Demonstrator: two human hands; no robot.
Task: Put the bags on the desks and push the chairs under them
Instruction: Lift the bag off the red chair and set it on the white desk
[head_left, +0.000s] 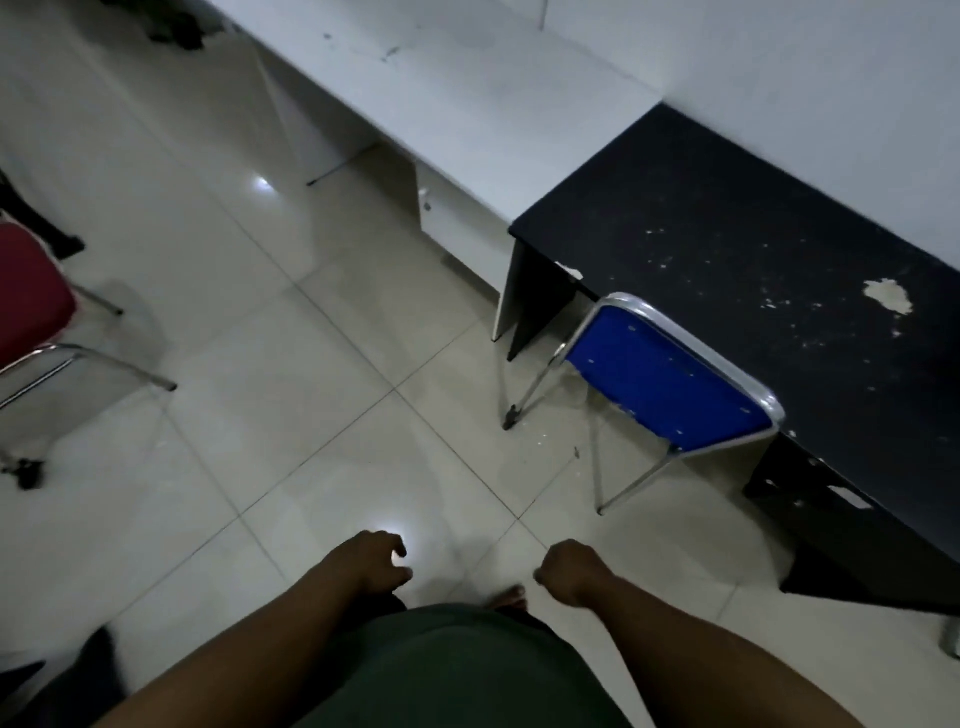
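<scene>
Two bare hands hang low at the near edge of the view, both empty: the left hand (376, 564) loosely curled with fingers parted, the right hand (569, 569) drawn into a loose fist around nothing. The blue padded chair with a bent chrome-tube frame (670, 387) stands to the right, its seat already partly under the black laminate desk with a chipped, flaking top (753, 249). A red padded chair on chrome legs (28, 291) sits well apart at the far left, away from the long white laminate desk (441, 88) that adjoins the black one. A dark shape at the far left end of the white desk may be a bag; it is too dim to tell. Likely hazards: the glossy cream floor tiles (249, 364) let metal legs skid or scrape, the red chair may catch a desk panel if steered askew, and a bare foot (511, 600) near the hands could be struck.
</scene>
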